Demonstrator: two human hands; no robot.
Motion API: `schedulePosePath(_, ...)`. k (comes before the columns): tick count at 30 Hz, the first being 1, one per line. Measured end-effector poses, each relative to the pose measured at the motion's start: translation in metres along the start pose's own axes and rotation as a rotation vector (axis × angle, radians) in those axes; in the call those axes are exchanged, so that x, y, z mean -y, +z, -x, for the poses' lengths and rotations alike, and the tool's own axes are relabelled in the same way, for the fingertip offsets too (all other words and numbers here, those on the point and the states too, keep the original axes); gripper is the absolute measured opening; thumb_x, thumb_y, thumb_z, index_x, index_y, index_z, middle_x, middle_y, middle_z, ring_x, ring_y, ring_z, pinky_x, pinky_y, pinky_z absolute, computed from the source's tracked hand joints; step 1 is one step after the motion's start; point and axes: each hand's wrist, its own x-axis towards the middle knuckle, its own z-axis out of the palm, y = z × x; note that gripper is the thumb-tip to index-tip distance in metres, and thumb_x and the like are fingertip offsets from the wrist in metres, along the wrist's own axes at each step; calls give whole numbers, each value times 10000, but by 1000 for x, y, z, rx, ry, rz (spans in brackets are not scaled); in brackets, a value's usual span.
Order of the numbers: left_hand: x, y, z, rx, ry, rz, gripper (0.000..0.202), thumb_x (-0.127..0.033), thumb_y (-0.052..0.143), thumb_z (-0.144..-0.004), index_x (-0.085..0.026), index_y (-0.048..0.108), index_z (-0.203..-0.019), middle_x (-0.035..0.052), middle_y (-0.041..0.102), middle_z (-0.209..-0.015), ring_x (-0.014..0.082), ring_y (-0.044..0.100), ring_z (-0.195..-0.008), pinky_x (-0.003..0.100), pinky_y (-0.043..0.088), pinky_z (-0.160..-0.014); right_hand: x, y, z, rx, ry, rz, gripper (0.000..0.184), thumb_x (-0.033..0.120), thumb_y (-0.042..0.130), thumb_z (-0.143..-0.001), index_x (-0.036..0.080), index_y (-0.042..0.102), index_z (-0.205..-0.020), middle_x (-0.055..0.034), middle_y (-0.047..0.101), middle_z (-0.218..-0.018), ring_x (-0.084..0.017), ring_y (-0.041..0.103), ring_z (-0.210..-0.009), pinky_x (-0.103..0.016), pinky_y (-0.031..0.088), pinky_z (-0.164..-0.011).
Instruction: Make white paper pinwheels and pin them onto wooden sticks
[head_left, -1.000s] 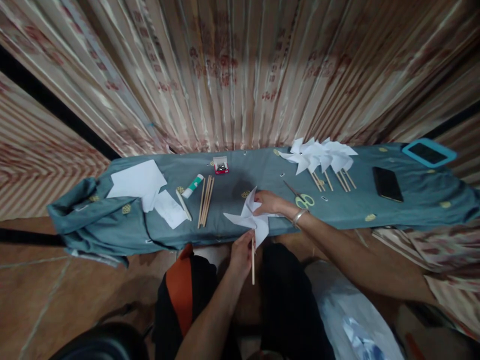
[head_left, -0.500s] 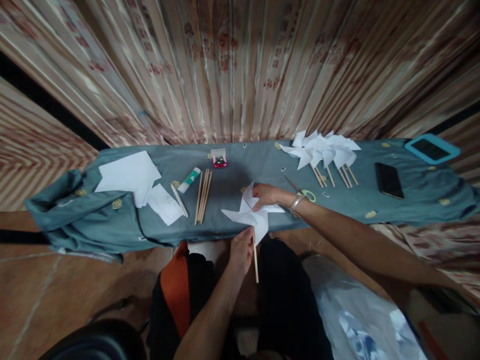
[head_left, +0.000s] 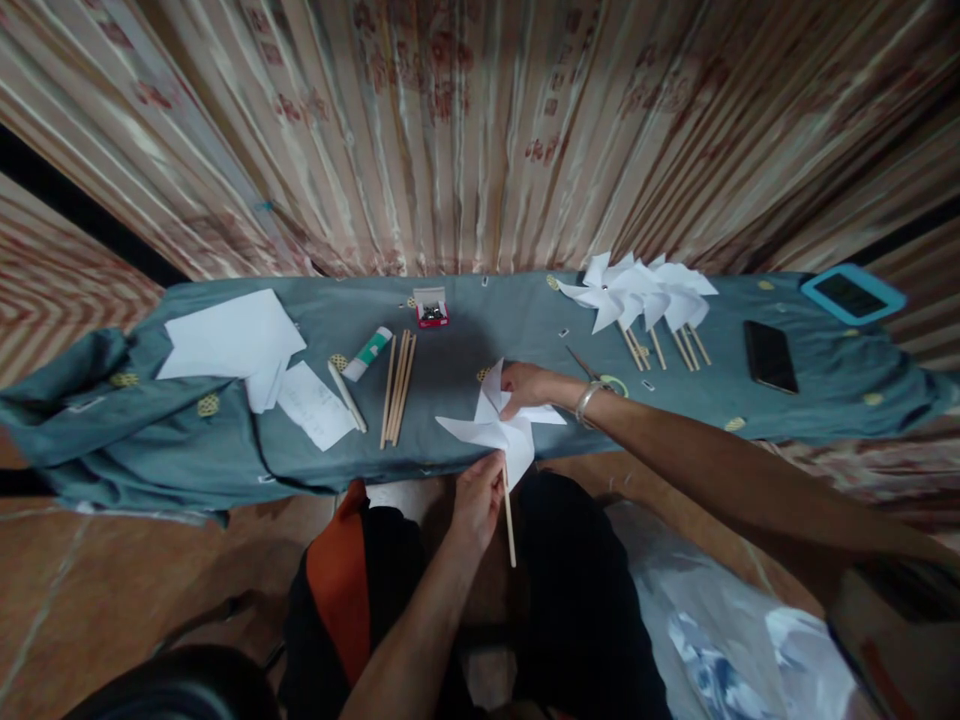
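A white paper pinwheel point(head_left: 496, 428) lies at the near edge of a bench covered in blue-grey cloth point(head_left: 450, 370). Its wooden stick point(head_left: 509, 518) hangs down past the edge. My left hand point(head_left: 478, 497) is closed in a pinch on the upper part of that stick, just under the paper. My right hand point(head_left: 523, 385), with a bangle at the wrist, presses its fingers on the pinwheel's upper blades near the centre.
A bundle of wooden sticks point(head_left: 396, 386), a glue tube point(head_left: 367, 353), a small red pin box point(head_left: 430, 309) and white paper sheets point(head_left: 232, 340) lie left. Finished pinwheels point(head_left: 637, 300), scissors point(head_left: 600, 375), a black phone point(head_left: 769, 356) and a blue-cased tablet point(head_left: 852, 293) lie right. Curtains hang behind.
The view has drifted and the stick has tilted slightly. Both hands keep their hold on the pinwheel and stick.
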Motion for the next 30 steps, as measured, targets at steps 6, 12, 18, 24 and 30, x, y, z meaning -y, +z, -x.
schedulePosePath(6,1,-2,-2,-5,-2,-6,336,-308,905,-452,-137,707,-663,31,701,-628,181,693,-716,285,504,-721,0,0,-3,-13,13,14,242,304,836,-504,185,719,-679,6,640,-622,-172,580,-627,-256,411,-563)
schedulePosePath(12,-1,-1,-2,-11,-8,-12,370,-320,913,-425,-133,723,-681,30,703,-628,161,674,-673,268,495,-687,6,-1,-4,-9,50,48,244,262,838,-502,179,728,-703,-6,665,-663,-183,604,-643,-255,413,-542)
schedulePosePath(18,-3,1,0,-23,2,-36,266,-288,877,-496,-147,690,-623,31,676,-611,189,685,-757,292,492,-738,13,-2,-3,17,74,92,246,239,835,-523,168,739,-738,-35,691,-719,-220,633,-716,-275,428,-588)
schedulePosePath(24,-7,-2,-1,-34,12,-78,288,-301,891,-465,-140,700,-609,-1,631,-565,105,578,-578,242,431,-618,15,-4,-2,38,67,104,265,241,832,-532,148,740,-763,-61,706,-792,-238,642,-759,-287,435,-620)
schedulePosePath(30,-14,-3,0,-23,4,-98,346,-324,903,-421,-105,717,-614,-8,593,-524,68,489,-501,216,353,-518,13,-3,-3,35,46,90,235,265,830,-525,162,710,-698,-19,667,-699,-197,607,-697,-263,403,-583)
